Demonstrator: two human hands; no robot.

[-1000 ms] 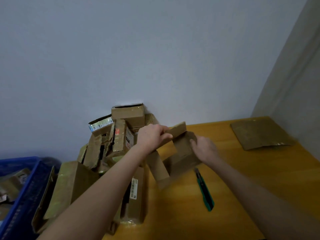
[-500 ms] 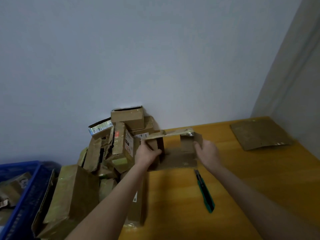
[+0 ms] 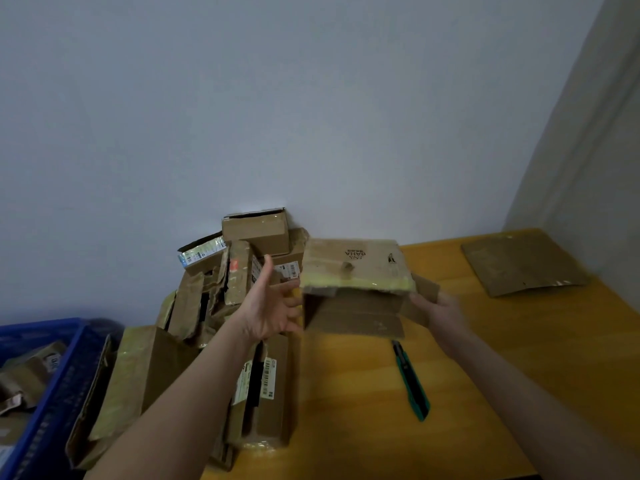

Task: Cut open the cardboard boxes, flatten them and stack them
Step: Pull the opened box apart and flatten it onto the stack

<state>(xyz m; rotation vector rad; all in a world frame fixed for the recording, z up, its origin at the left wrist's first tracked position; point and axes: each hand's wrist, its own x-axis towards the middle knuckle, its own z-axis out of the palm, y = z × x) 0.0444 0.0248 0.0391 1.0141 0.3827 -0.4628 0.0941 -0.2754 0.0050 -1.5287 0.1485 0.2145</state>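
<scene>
Dark print is being shown upside down on the top panel of the raised cardboard box (image 3: 356, 268): two short lines, the larger being read as "BAHA", the smaller seemingly "ENS", though neither is being made out with certainty. Just left of that box, a white barcode label (image 3: 289, 270) is being displayed in the pile (image 3: 207, 296), its figures too small to read. Below and left of the box, a long white label (image 3: 268, 379) with barcodes is being carried by a flat carton (image 3: 273, 417); its text is blurred. Farther left, a blue-and-white label (image 3: 199, 252) is unreadable.
</scene>
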